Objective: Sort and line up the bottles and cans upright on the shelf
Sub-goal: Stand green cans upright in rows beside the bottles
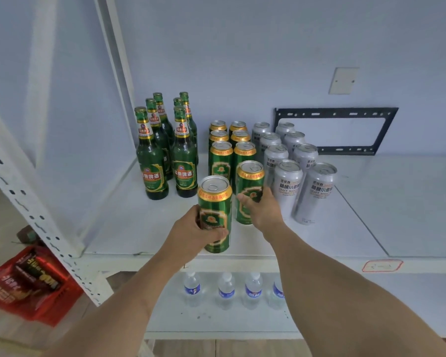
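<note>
White shelf (129,228): left hand (191,231) grasps upright green can (214,212) near front edge, left column's slot just behind; right hand (262,208) grips neighbouring can (249,191).

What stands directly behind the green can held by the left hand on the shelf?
Behind the green can in the left hand stands a column of three more green cans, upright. Their lower bodies are hidden by cans in front, so how they rest is unseen.
</note>
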